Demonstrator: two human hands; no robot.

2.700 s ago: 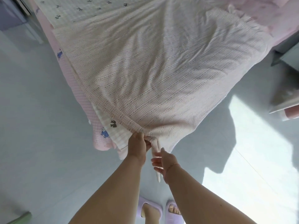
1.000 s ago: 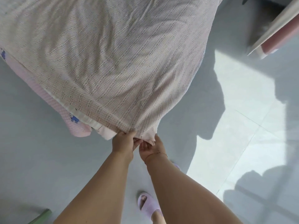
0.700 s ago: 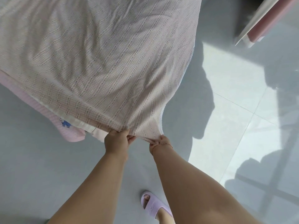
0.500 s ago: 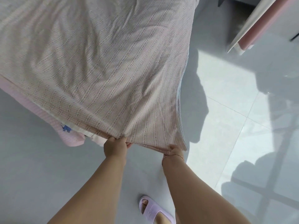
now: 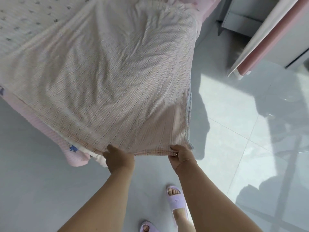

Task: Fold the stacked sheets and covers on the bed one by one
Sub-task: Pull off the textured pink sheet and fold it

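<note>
1. A pale checked sheet [image 5: 108, 77] lies on top of the stack at the corner of the bed [image 5: 78, 160], its near edge lifted off the mattress and drawn over the floor toward the person.
2. The left hand [image 5: 119, 159] grips that near edge with curled fingers; the right hand [image 5: 181, 155] pinches the sheet's near right corner, fingers folded round the hem. The edge runs taut between the two hands.
3. Under the sheet, at the bed corner, peek a white cover with a small blue print [image 5: 73, 148] and a pink textured cover [image 5: 33, 121]. A dotted white cover [image 5: 20, 25] shows at the upper left.
4. Beside the bed on the right stands a grey cabinet [image 5: 242, 19], and a pink-edged panel [image 5: 267, 39] leans across the upper right corner. Neither touches the sheet.
5. Two lilac slippers [image 5: 177, 200] stand on the floor below the arms.
6. Half a second ago the hands were closer together at the edge; now the right hand has slid out to the corner and the edge between them is stretched wider and straighter.
7. The floor [image 5: 234, 148] is pale glossy tile, with a bright sunlit patch and window-frame shadows on the right.
</note>
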